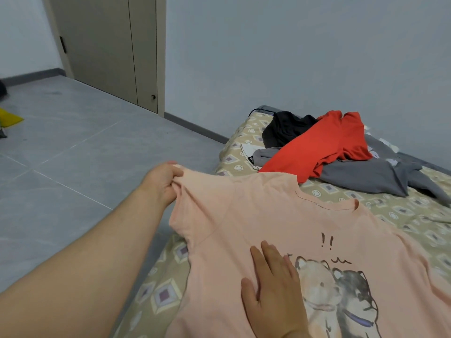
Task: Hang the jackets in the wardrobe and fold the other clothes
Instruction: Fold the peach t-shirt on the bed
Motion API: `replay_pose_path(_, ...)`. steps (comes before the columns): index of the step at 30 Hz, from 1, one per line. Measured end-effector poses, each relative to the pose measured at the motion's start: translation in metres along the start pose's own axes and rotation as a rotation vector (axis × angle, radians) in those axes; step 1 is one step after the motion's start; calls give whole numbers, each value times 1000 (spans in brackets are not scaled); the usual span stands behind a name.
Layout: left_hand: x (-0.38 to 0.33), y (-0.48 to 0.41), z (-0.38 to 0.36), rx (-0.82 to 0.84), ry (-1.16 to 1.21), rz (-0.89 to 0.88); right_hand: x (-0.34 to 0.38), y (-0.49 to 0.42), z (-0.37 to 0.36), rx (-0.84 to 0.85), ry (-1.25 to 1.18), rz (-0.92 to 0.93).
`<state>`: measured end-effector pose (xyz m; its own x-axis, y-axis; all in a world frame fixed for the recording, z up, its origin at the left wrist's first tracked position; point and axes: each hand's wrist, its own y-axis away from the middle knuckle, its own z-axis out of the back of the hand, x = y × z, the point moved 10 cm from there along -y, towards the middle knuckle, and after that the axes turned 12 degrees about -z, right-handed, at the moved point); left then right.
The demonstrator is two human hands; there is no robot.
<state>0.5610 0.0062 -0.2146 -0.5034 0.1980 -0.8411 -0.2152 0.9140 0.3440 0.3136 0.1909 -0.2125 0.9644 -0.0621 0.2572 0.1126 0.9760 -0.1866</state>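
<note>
— Where is the pink T-shirt (256, 215)?
— Spread print-up on the bed (166, 293), near the edge by the floor.
— And the hands?
— The left hand (163, 181) pinches the end of the sleeve (188, 191) and holds it up off the sheet. The right hand (271, 286) lies flat on the chest, fingers straight, touching the dog print (336, 289).
— Anything else?
— Farther up the bed, a red garment (322, 142) lies over a grey garment (366, 174), with a black garment (285, 128) behind
</note>
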Motion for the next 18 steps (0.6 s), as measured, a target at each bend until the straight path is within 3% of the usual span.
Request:
replay_pose_path(2, 17, 7, 22, -74, -92, 53, -1, 0, -1, 9, 9, -6)
replay_pose_path(5, 58, 45, 42, -111, -120, 320, 0, 0, -1, 17, 28, -16)
replay_pose_path(8, 92, 82, 43, 120, -229, 576, -1, 0, -3, 29, 47, -26)
replay_pose_path(11, 101, 93, 37, 186, -290, 468, -1, 1, -3, 35, 55, -28)
replay_pose_path(14, 92, 90, 41, -1, -169, 262, -1, 1, -3, 39, 64, -33)
replay_pose_path(18, 82, 89, 51, -193, 147, 172, -1, 1, -3, 44, 75, -37)
